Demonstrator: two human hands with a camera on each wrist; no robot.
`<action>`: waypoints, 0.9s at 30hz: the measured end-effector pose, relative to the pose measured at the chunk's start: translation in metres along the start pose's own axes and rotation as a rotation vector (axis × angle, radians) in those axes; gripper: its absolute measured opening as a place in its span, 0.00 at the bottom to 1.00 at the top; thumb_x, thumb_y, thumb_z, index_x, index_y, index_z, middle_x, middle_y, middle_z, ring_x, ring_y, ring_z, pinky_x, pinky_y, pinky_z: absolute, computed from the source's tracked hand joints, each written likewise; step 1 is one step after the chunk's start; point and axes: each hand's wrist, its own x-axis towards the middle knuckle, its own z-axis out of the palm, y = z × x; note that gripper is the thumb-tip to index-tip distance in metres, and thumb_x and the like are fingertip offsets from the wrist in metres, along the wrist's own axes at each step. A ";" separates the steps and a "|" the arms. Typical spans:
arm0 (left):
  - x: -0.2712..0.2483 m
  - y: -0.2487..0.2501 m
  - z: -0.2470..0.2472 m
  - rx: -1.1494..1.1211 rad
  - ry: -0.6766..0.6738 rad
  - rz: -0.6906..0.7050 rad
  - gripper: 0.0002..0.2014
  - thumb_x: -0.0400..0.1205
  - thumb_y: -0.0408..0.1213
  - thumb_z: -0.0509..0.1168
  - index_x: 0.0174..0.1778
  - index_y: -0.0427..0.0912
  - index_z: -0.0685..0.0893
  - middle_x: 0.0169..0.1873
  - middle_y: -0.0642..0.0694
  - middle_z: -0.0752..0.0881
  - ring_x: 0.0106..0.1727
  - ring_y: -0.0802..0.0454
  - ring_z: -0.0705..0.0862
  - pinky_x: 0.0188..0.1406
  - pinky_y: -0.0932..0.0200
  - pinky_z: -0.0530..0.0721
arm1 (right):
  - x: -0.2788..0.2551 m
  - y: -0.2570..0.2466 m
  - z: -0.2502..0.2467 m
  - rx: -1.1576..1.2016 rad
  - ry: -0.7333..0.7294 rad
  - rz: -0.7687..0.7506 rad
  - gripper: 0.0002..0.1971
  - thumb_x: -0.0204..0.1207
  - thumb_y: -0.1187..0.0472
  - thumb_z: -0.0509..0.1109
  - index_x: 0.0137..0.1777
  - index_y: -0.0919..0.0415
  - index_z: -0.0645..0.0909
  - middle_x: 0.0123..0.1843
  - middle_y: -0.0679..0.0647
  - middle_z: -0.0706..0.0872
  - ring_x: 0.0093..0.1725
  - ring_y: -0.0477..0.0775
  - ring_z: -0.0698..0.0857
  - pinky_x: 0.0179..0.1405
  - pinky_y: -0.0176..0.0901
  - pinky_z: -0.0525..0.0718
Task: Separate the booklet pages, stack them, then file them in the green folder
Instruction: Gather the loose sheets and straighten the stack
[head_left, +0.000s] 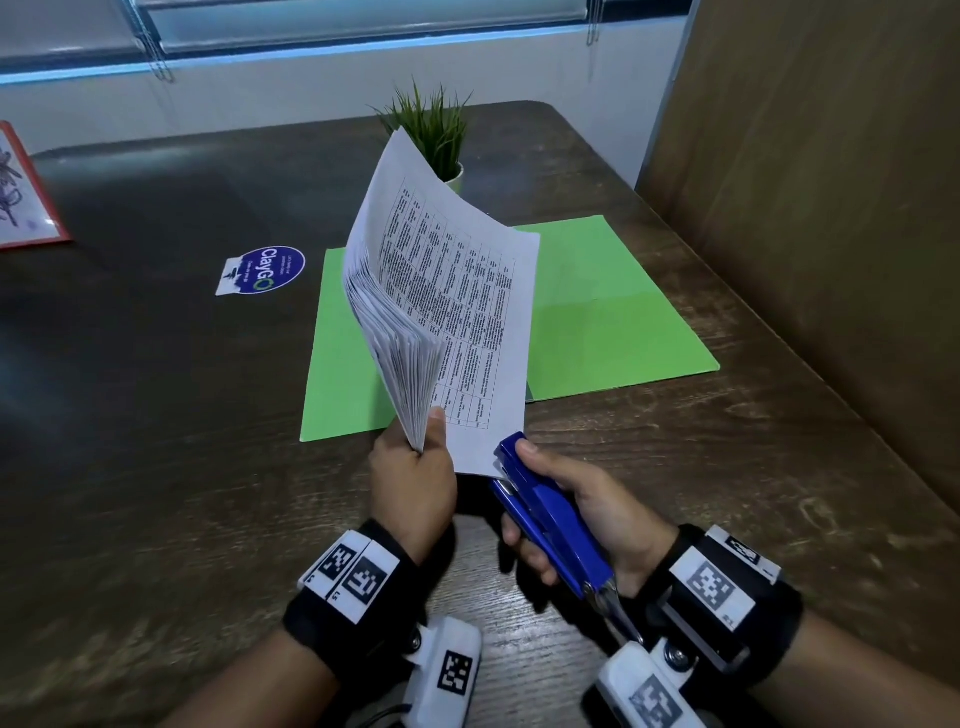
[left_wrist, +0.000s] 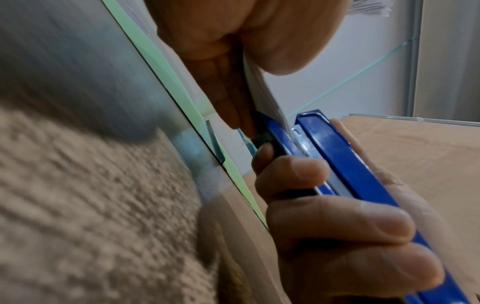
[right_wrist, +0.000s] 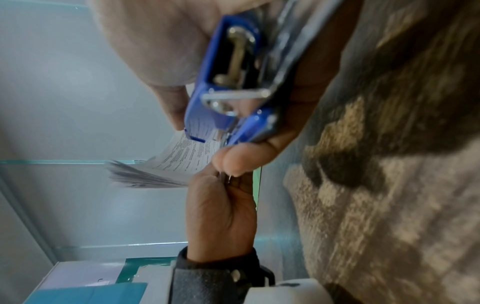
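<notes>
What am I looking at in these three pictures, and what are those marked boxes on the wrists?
No robot: a person works bare-handed, with a camera strapped to each wrist and one on the head. The wide picture is the head view; the others look along each hand. The left hand has its grip on a corner of the fanned booklet. The right hand holds a blue stapler at the booklet's lower edge. On the wooden table lie an open green folder, a small potted plant and a blue sticker.
</notes>
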 end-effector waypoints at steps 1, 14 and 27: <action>0.000 0.000 0.000 0.001 -0.004 0.002 0.12 0.89 0.40 0.63 0.47 0.37 0.87 0.43 0.38 0.91 0.48 0.38 0.90 0.55 0.35 0.88 | 0.000 0.000 0.000 0.002 0.000 0.000 0.28 0.71 0.35 0.70 0.44 0.64 0.85 0.37 0.64 0.86 0.24 0.53 0.82 0.21 0.40 0.82; -0.001 -0.013 0.005 -0.155 -0.005 -0.153 0.10 0.88 0.42 0.65 0.50 0.41 0.89 0.45 0.47 0.92 0.52 0.44 0.91 0.53 0.51 0.87 | -0.001 0.003 0.007 -0.064 0.115 -0.019 0.28 0.71 0.39 0.68 0.46 0.69 0.83 0.37 0.67 0.87 0.25 0.57 0.83 0.22 0.42 0.83; -0.031 -0.009 0.006 -0.467 -0.506 -0.670 0.21 0.72 0.53 0.78 0.42 0.38 0.85 0.28 0.38 0.77 0.26 0.44 0.74 0.34 0.48 0.75 | 0.005 0.017 0.016 -0.086 0.243 0.008 0.25 0.83 0.43 0.67 0.42 0.69 0.82 0.33 0.67 0.83 0.24 0.60 0.80 0.23 0.45 0.80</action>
